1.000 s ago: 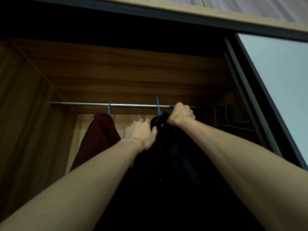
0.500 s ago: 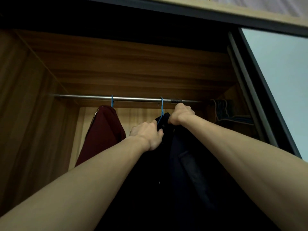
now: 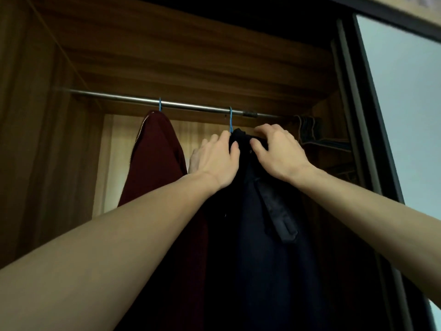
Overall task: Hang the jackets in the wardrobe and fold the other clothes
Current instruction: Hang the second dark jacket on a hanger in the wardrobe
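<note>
Our left hand (image 3: 216, 161) and right hand (image 3: 279, 151) both pinch the collar of the dark jacket (image 3: 262, 235) hanging on the rail (image 3: 119, 97).

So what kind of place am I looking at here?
Most likely the inside of a bedroom wardrobe with a sliding door. A metal rail spans wood-grain walls; a dark red jacket and a dark jacket hang from it on blue hangers, and spare hangers bunch at the right end.
</note>
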### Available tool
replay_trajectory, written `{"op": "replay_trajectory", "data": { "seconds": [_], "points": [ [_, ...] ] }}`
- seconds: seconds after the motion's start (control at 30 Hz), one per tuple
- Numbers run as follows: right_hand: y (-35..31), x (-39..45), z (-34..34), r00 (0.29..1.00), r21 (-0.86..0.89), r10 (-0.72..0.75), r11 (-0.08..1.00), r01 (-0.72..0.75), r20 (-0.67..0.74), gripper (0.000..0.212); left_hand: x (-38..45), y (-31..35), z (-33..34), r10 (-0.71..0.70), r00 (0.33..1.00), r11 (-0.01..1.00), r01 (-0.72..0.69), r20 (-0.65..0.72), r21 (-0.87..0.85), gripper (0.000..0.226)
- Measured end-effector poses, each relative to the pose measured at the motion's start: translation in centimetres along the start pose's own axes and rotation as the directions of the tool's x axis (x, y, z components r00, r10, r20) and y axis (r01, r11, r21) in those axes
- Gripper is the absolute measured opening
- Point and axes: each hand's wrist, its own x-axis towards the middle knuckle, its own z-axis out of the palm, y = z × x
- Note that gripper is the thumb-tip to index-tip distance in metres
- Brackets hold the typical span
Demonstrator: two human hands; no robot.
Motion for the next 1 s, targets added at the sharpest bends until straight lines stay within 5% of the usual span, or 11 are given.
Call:
{"op": "replay_trajectory", "data": {
  "seconds": [0.17, 0.43, 0.67, 1.0],
  "points": [
    [0.4, -5.1, -0.9, 0.995, -0.019, -0.022, 1.0, 0.02, -0.101, 0.053, -2.3, 0.9, -0.9, 0.041, 0.999, 0.996, -0.039, 0.031, -0.081, 0.044],
    [1.3, -13.6, -5.0, 0.998, -0.159, -0.056, 0.986, 0.048, -0.043, 0.062, -10.2, 3.0, -1.7, 0.06, 0.995, 0.988, -0.048, 0.081, -0.145, 0.046],
    [1.8, -24.2, -9.7, 0.999, -0.221, 0.007, 0.975, 0.004, 0.046, 0.068, -22.6, 5.5, -4.7, 0.127, 0.989, 0.972, -0.11, 0.071, -0.205, 0.05],
    [0.4, -43.6, -17.0, 0.977, -0.296, 0.171, 0.947, -0.127, 0.126, 0.063, -42.8, 8.9, -7.8, 0.043, 0.974, 0.972, 0.011, 0.224, -0.234, 0.052]
  ]
}}
